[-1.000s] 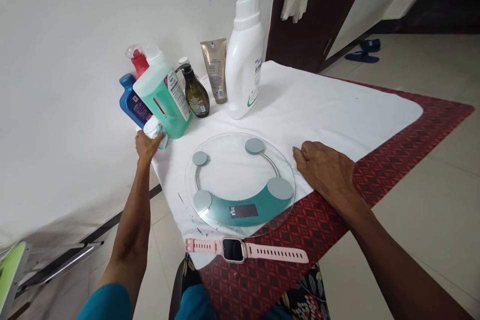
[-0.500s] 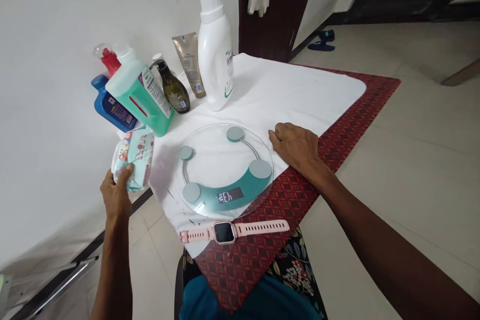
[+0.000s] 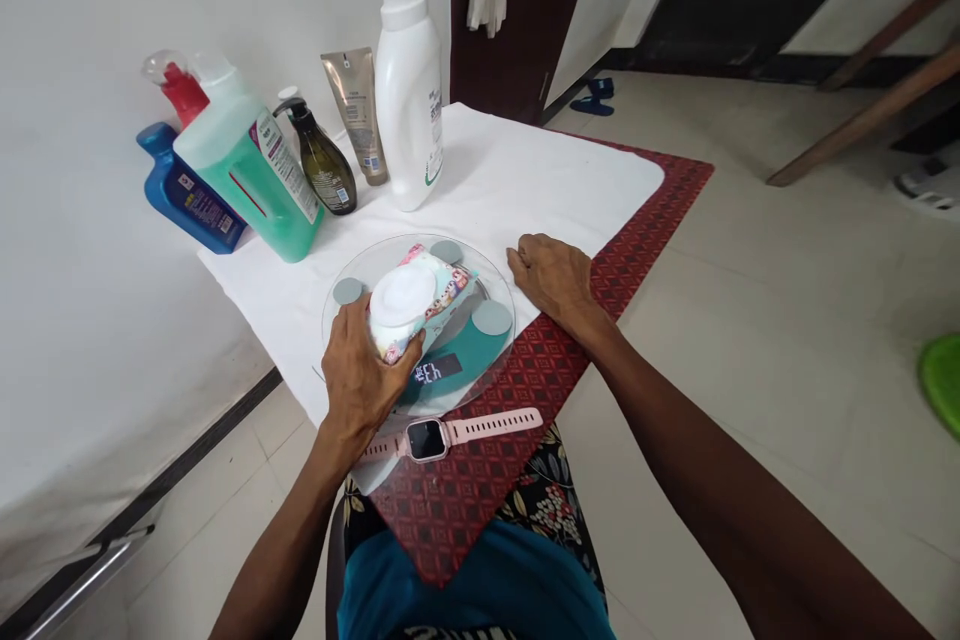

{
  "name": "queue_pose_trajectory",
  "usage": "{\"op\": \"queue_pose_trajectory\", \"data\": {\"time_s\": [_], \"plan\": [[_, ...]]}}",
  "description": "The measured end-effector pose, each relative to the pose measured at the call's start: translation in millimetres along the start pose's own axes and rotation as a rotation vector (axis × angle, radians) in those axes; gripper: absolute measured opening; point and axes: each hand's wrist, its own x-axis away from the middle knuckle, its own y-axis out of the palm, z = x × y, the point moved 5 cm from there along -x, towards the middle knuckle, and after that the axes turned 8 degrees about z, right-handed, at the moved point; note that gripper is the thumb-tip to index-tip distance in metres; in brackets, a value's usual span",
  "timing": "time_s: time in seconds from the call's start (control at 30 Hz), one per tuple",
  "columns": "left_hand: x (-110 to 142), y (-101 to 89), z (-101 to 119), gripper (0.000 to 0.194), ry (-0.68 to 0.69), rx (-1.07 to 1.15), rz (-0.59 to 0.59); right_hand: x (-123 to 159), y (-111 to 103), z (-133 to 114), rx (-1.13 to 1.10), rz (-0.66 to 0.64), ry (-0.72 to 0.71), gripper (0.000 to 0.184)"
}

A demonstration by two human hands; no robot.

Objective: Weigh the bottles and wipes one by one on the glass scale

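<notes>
My left hand [image 3: 366,365] is closed around a pack of wet wipes [image 3: 439,292] with a round white lid. The pack is over the round glass scale [image 3: 491,375]; whether it touches the glass I cannot tell. Part of the scale's lit display [image 3: 439,372] shows beside my thumb. My right hand [image 3: 553,278] rests at the table's edge, right of the scale, with its fingers curled in and no object visible in them. A pink smartwatch [image 3: 426,439] lies flat in front of the scale, one strap end partly hidden by my left wrist.
Along the wall stand a blue bottle [image 3: 187,190], a green liquid bottle [image 3: 262,185], a dark pump bottle [image 3: 324,160], a tan tube [image 3: 358,110] and a tall white jug [image 3: 407,100]. A white cloth [image 3: 525,170] covers much of the red patterned table [image 3: 645,230].
My left hand has brought the wipes pack from beside the table's left edge rightward over the scale, turning its lid up. My right hand stays by the table's edge. The view has shifted slightly.
</notes>
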Motion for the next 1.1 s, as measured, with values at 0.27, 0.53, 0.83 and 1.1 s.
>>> {"op": "queue_pose_trajectory", "data": {"time_s": [0.27,0.53,0.83,1.1], "plan": [[0,-39.7,-23,0.070,-0.078,0.150,0.023,1,3,2,-0.006,0.024,0.006,0.034],[-2,-22.8,-8,0.090,0.040,0.004,-0.029,-1,1,1,-0.015,-0.007,0.010,0.037],[-28,-9.3,8,0.052,-0.357,0.133,-0.038,-6,-1,5,-0.102,-0.086,-0.010,0.040],[-119,89.6,125,0.047,-0.005,0.411,-0.141,-9,-4,9,-0.213,-0.113,-0.063,0.039]]}}
